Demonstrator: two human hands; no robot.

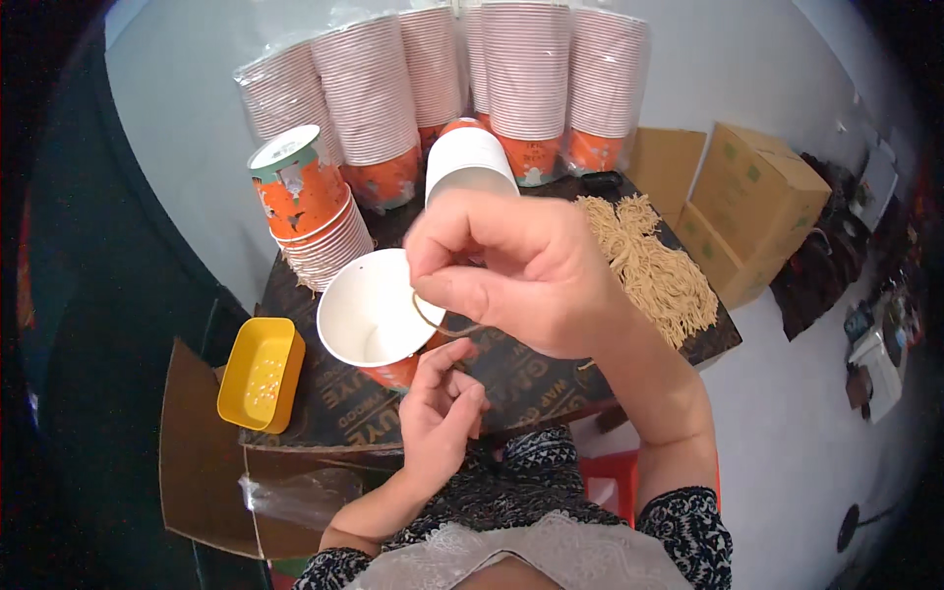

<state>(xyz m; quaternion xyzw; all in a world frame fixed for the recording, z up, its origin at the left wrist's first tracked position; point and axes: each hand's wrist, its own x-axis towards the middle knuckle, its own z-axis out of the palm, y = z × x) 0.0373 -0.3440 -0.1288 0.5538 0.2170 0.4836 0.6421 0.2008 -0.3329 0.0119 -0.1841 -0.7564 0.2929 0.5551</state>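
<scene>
A white-lined paper bucket (pixel 369 315) with an orange outside stands near the front of the dark table, its mouth tilted toward me. Over its right rim, my right hand (pixel 531 270) pinches a thin tan cord (pixel 426 317) between thumb and fingertips. The cord hangs in a loop beside the rim; whether it is fixed to the bucket I cannot tell. Below, at the bucket's lower right side, my left hand (pixel 438 418) has its fingers loosely bent and apart, with nothing visible in them. Part of the bucket's right side is hidden by my hands.
A yellow tray (pixel 285 388) with small white bits sits at the left table edge. Stacked orange buckets (pixel 320 221) and a white-looking bucket (pixel 470 157) stand behind, before tall wrapped stacks (pixel 531 79). Tan cords (pixel 659 275) lie in a bundle at right, near cardboard boxes (pixel 762 197).
</scene>
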